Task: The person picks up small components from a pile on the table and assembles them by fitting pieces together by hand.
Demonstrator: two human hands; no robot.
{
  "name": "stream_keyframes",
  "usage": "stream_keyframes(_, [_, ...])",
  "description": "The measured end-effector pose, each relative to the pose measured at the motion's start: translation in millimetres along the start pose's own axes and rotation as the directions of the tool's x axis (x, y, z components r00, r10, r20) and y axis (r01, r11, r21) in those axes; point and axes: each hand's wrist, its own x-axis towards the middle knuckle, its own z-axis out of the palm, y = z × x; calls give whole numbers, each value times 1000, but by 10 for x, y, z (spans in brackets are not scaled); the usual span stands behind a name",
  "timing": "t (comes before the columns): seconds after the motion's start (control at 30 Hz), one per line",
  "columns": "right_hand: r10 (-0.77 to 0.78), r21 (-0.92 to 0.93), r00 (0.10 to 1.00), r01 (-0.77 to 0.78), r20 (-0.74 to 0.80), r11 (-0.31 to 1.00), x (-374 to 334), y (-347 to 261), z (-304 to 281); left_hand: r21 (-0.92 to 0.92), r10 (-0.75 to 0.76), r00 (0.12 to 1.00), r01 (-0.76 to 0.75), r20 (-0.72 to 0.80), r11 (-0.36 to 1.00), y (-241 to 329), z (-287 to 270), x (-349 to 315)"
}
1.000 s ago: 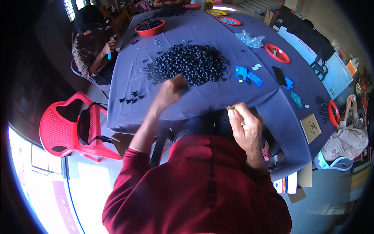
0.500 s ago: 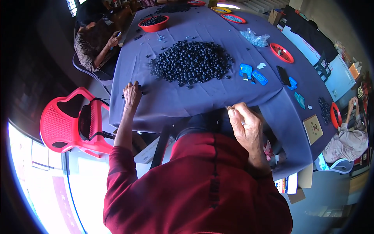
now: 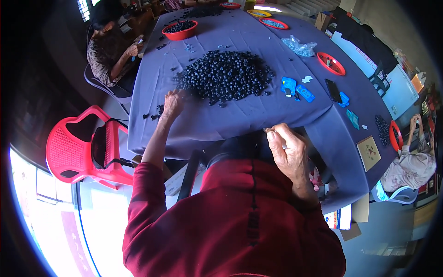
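A wide heap of small, round, black plastic-looking pieces lies on the grey-blue tablecloth. My left hand is at the heap's near left edge, its fingertips smeared by motion. Beside that hand, toward the table's left side, lie several loose black pieces. Close to my body, over the near table edge, my right hand is closed in a pinch, thumb against the fingers. A small dark tip shows at its fingertips, too little to name.
A red bowl of black pieces stands at the far left. Right of the heap lie blue packets, a black phone, a clear plastic bag and a red tray. Co-workers sit at left and right. A red chair stands at left.
My left hand has moved right from the loose pieces at the table's left side to the heap's edge, uncovering those pieces. My right hand keeps its pinch, almost still.
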Motion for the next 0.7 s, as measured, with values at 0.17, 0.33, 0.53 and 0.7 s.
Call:
stream_keyframes(0.17, [-33, -15, 999, 33, 9, 999, 7, 0, 39, -75, -19, 1000, 18, -6, 997, -376, 309, 82])
stream_keyframes(0.33, [-14, -37, 1000, 15, 13, 999, 22, 46, 28, -14, -148, 989, 148, 1, 989, -277, 387, 142])
stream_keyframes(0.53, [-56, -37, 998, 55, -38, 998, 81, 69, 65, -122, -227, 960, 208, -165, 970, -179, 231, 115])
stream_keyframes(0.7, [-11, -20, 996, 10, -90, 1000, 63, 58, 29, -973, -64, 984, 175, 167, 149, 999, -643, 206])
